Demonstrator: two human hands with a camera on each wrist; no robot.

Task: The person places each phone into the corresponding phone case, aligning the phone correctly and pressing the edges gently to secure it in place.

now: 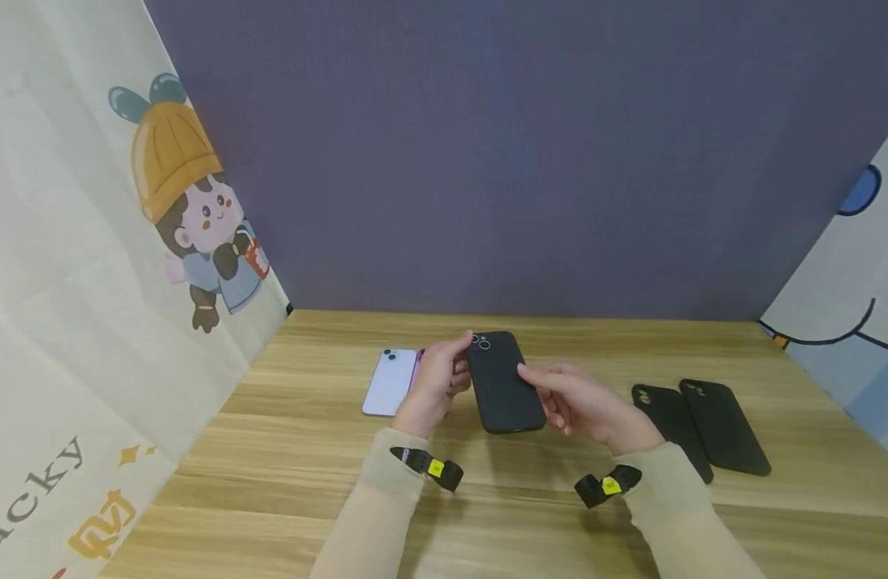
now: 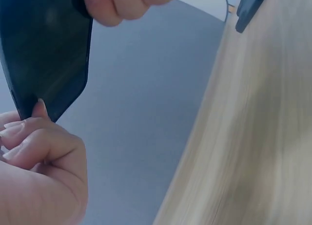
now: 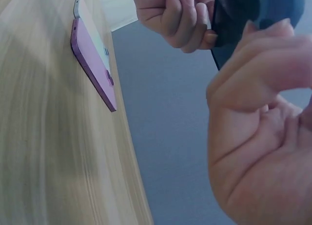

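Both hands hold a smartphone in a black case (image 1: 505,390) above the table, its back and camera lenses facing up. My left hand (image 1: 433,384) pinches the upper left side near the camera corner. With thumb on the back edge and fingers beneath, my right hand (image 1: 589,402) grips the right side. The dark glossy screen (image 2: 46,49) shows from below in the left wrist view. In the right wrist view, fingers of the right hand (image 3: 263,122) curl at the phone's edge, while the left hand (image 3: 178,20) holds the far end.
A pale lavender phone (image 1: 388,384) lies left of the hands, with a purple phone (image 3: 92,64) beside it. Two black phone cases (image 1: 726,426) lie at the right, one partly behind the right forearm. A dark panel (image 1: 524,161) stands behind the wooden table (image 1: 270,482).
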